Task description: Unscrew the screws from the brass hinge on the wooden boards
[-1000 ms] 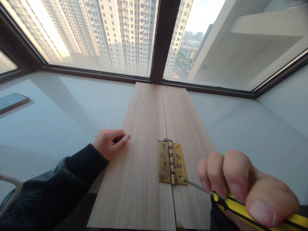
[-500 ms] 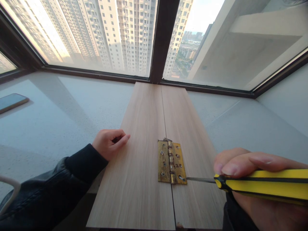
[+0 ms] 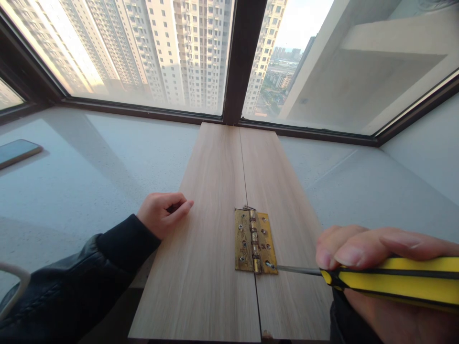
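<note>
Two light wooden boards lie side by side on a grey sill, running toward the window. A worn brass hinge spans the seam between them. My right hand is closed round a yellow and black screwdriver, and the metal tip rests on the screw at the hinge's lower right corner. My left hand lies curled on the left edge of the left board, fingers loosely closed with nothing seen in them.
A phone lies flat on the grey sill at far left. A dark window frame stands behind the boards. A white curved object shows at the lower left edge.
My right hand rolled the screwdriver handle over while the tip stayed on the lower right screw; the handle now lies almost level. Left hand and boards have not moved.
</note>
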`<state>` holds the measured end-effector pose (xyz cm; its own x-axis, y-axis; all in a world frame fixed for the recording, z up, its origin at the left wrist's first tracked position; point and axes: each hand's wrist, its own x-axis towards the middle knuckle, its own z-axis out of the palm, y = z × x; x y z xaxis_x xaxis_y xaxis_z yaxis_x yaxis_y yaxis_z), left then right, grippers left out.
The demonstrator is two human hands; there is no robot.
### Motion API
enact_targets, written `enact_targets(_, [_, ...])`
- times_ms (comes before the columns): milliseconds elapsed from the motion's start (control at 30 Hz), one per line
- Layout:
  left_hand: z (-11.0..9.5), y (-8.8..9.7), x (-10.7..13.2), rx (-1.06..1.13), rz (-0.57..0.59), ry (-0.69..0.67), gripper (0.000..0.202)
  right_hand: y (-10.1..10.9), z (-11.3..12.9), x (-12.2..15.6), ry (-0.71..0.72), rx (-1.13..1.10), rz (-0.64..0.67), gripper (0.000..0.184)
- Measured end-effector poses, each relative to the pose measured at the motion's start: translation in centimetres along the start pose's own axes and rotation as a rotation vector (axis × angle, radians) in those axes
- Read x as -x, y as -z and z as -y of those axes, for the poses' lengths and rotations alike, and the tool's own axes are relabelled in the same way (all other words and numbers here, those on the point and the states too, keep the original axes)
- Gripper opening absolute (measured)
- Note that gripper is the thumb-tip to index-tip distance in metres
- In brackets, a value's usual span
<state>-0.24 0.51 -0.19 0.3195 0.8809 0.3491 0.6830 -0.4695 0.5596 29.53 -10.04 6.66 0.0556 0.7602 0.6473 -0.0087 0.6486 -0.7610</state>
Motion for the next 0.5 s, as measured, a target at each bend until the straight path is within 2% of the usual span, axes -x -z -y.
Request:
enact_targets(100, [0.0, 0.0, 0.0, 0.007, -0.002, -0.004, 0.037, -1.1, 0.4, 0.3, -0.122, 0.011, -0.110, 0.027])
enact_targets(200, [0.0, 0.0, 0.0, 0.010, -0.003, -0.005, 0.037, -1.8, 0.6, 0.5, -0.160, 0.032, -0.186, 0.020])
enact_targets(367, [0.0, -0.1, 0.0, 0.008, -0.002, -0.004, 0.037, -1.7, 0.5, -0.1, -0.239, 0.002, -0.109, 0.028])
enact_targets(500, [0.0, 0.0, 0.0, 0.009, -0.004, -0.007, 0.037, -1.5, 0.7, -0.4, -0.236, 0.016, -0.087, 0.031])
